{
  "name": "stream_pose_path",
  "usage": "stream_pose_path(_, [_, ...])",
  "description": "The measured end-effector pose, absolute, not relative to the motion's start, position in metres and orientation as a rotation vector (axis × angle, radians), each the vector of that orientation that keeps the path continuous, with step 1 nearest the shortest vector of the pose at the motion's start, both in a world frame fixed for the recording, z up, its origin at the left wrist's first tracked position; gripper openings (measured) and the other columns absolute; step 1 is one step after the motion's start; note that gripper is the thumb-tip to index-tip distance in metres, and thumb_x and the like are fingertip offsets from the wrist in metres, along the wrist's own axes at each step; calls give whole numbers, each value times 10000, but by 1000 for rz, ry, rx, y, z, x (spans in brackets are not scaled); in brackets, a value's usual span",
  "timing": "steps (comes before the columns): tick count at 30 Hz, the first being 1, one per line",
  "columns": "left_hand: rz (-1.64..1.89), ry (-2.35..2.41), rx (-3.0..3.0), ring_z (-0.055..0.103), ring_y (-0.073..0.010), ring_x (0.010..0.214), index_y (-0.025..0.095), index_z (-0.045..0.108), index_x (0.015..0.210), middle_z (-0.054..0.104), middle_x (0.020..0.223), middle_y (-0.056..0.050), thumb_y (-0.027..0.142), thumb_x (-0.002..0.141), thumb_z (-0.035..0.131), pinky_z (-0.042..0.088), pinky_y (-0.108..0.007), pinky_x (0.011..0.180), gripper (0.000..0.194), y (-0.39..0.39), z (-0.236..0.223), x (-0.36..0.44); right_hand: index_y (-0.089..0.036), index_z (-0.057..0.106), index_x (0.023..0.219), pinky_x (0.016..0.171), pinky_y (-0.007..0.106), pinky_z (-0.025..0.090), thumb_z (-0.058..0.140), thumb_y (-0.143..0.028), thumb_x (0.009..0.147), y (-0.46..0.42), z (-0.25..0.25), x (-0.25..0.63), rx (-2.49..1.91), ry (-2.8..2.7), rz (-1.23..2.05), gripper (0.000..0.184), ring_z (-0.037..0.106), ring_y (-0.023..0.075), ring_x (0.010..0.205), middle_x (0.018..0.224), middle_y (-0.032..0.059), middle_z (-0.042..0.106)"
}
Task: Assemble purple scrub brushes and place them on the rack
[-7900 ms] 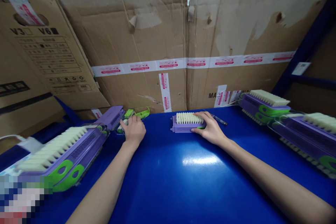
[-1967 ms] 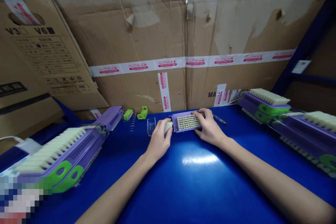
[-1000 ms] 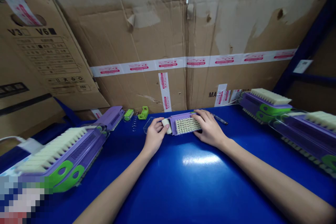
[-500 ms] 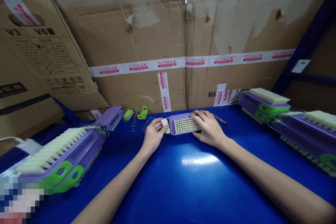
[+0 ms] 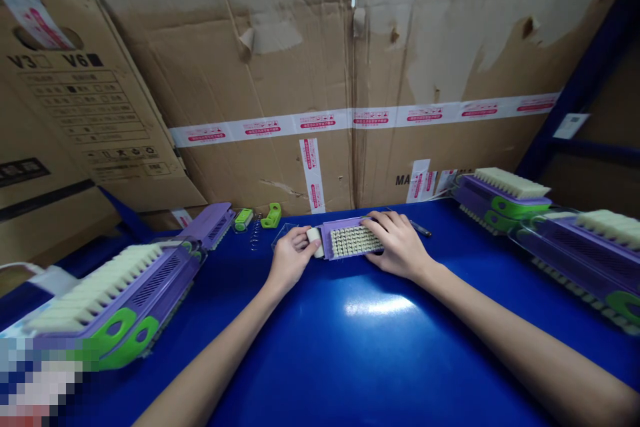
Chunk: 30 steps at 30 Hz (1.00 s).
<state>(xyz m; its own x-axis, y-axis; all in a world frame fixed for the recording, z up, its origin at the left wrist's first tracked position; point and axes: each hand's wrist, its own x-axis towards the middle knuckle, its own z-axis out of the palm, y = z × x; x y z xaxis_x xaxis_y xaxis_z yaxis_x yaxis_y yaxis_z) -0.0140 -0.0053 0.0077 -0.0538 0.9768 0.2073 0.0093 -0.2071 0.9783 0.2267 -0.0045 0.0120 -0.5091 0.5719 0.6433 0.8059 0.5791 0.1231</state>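
Note:
A small purple brush with pale bristles lies tilted toward me at the far middle of the blue table. My right hand is curled over its right end and holds it. My left hand pinches a small white roller piece against the brush's left end. A clear plastic cover lies just behind my left hand.
Rows of finished purple-and-green brushes lie at the left and at the right. Green clips, a spring and a purple lid sit at the back left. A pen lies behind my right hand. Cardboard boxes wall the back.
My left hand left the parts at the back left and brought the white roller piece to the brush's left end. My right hand tipped the brush toward me. Over the last second, hardly anything moved.

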Motion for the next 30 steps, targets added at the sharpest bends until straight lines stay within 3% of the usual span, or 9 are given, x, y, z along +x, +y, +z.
stream_pose_path(12, [1403, 1165, 1486, 668, -167, 734, 155, 575, 865, 690, 810, -47, 306, 617, 729, 544, -285, 690, 328, -10, 8, -16, -179, 527, 1174, 817, 445, 380, 621, -313, 703, -7, 13, 230, -1093, -2300, -615, 499, 505, 328, 996, 1208, 145, 572])
stream_pose_path(17, [1494, 1232, 1583, 649, -143, 661, 183, 518, 732, 654, 696, -3, 364, 718, 655, 504, -228, 614, 228, -11, 4, -15, -166, 529, 1179, 852, 462, 369, 609, -311, 725, -5, 10, 232, -1013, -2313, -667, 483, 488, 341, 1050, 1230, 172, 553])
stream_pose_path(25, [1529, 1382, 1810, 568, -98, 501, 179, 501, 622, 582, 582, 30, 345, 737, 613, 418, -184, 480, 230, -13, 4, -16, -171, 530, 1192, 857, 461, 356, 631, -302, 725, -6, 8, 230, -974, -2306, -669, 495, 486, 346, 1066, 1235, 179, 547])
stream_pose_path(30, [1537, 1369, 1786, 623, -126, 581, 168, 555, 740, 637, 663, -3, 348, 746, 606, 469, -201, 530, 187, -11, 2, -14, -167, 542, 1175, 843, 435, 359, 652, -294, 718, -6, 6, 227, -988, -2277, -709, 487, 488, 333, 1070, 1224, 173, 556])
